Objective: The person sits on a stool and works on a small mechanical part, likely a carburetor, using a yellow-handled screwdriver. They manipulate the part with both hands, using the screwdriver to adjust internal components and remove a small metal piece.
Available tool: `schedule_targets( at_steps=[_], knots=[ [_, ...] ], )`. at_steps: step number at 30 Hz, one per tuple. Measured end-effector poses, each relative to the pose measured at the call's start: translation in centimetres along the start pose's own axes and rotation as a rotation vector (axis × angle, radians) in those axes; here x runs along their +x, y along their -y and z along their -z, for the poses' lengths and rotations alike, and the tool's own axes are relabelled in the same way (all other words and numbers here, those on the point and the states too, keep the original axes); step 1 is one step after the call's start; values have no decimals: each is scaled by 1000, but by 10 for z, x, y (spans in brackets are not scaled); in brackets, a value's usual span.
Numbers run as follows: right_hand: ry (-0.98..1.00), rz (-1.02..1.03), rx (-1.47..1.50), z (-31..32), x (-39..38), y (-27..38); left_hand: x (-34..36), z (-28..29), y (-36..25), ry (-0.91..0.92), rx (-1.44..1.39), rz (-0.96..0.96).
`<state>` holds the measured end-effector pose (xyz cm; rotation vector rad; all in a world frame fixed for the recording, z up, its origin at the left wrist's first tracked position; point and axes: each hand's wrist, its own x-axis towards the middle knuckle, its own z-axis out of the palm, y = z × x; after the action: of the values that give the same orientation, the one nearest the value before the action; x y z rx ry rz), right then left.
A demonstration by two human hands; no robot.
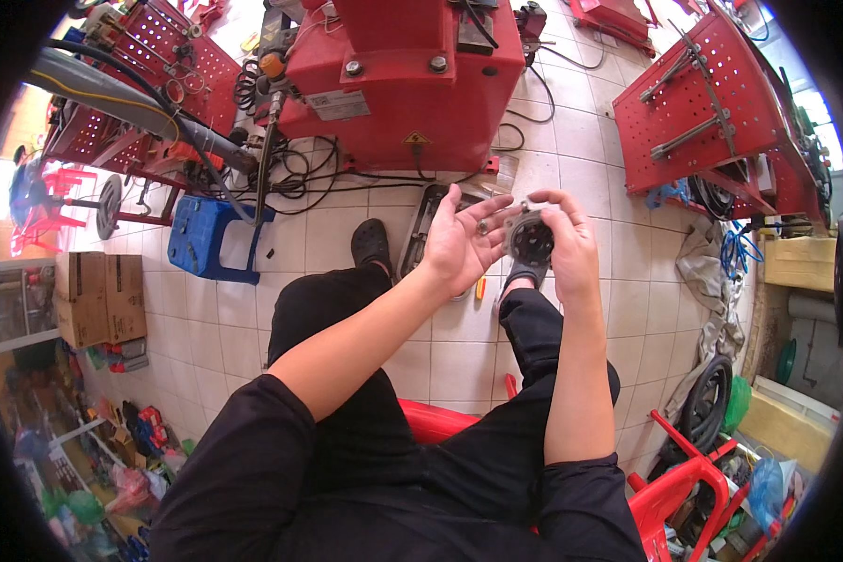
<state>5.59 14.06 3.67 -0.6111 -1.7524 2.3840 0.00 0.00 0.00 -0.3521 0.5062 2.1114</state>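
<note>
My left hand (459,239) is turned palm up with its fingers stretched out. A small round metal piece (482,227) lies on those fingers; its exact kind is too small to tell. Between the thumb and fingers of my right hand (571,244) is a round dark metal part (531,239) with a lobed edge and openings in its face. Its left edge comes close to my left fingertips, and whether they touch I cannot tell. Below the hands, a metal tray (408,245) sits on the floor between my feet, partly hidden by my left hand.
A big red machine (412,112) stands ahead, with black cables (318,178) on the tiles. A blue plastic stool (206,239) and cardboard boxes (98,298) are at left. Red perforated panels (721,112) rise at right, near a red chair (679,496). An orange-yellow item (480,288) lies between my feet.
</note>
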Motion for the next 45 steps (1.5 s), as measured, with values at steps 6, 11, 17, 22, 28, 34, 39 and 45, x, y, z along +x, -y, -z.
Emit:
schedule_targets(
  at_steps=[6,11,17,22,28,34,39,45],
  knots=[
    [181,-5,-589,-7,-9,9,-1,-2,-11,-23,59,124],
    [196,136,-1008,-11,-15,10,-2,-1,-20,25,126,268],
    [172,263,-1245,-20,-19,3,6,24,-19,106,111,365],
    [163,275,-1298,-21,-20,5,0,1,-15,-1,222,338],
    [161,224,-1293,-22,-18,5,14,36,-21,411,31,414],
    [132,144,-1038,-12,-15,6,0,0,-14,-4,293,256],
    [153,-16,-654,-6,-9,5,0,4,-14,-55,305,130],
    [142,-155,-123,-1,-3,4,2,7,-11,-109,384,32]
  ],
)
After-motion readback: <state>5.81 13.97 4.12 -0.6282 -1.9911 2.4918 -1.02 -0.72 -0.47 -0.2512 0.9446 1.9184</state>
